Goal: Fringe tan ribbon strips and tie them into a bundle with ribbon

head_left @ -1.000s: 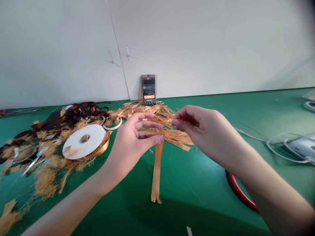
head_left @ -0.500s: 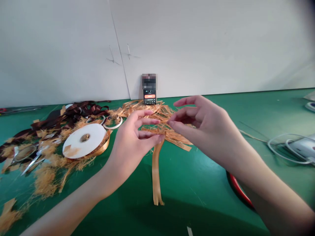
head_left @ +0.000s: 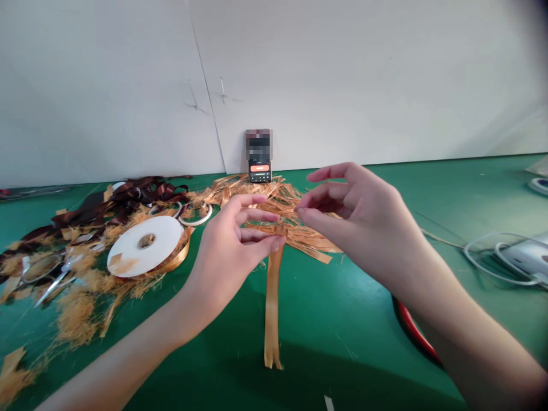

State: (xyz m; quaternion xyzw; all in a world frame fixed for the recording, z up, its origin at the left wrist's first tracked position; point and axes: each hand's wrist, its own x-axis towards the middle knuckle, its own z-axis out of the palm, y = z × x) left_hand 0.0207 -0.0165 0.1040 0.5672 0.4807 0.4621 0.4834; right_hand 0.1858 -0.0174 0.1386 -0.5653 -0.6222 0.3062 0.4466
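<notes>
My left hand (head_left: 233, 245) pinches the top of a gold satin ribbon strip (head_left: 272, 308), which hangs down to the green table (head_left: 342, 308). Its upper end is frayed into loose threads. My right hand (head_left: 355, 214) sits just to the right, thumb and forefinger pinched on a thin thread at the frayed end, the other fingers raised. A heap of pulled gold threads (head_left: 274, 197) lies behind both hands.
A white spool of gold ribbon (head_left: 145, 245) lies at the left among frayed scraps, with scissors (head_left: 47, 274), brown ribbon (head_left: 128, 194) and a metal ring (head_left: 196, 216). A phone (head_left: 259, 156) leans on the wall. White cable and device (head_left: 514, 257) at right; a red-black object (head_left: 413, 334) under my right arm.
My right hand has opened its upper fingers and shifted slightly up and right while keeping its pinch at the frayed end. The left hand and ribbon stay almost still.
</notes>
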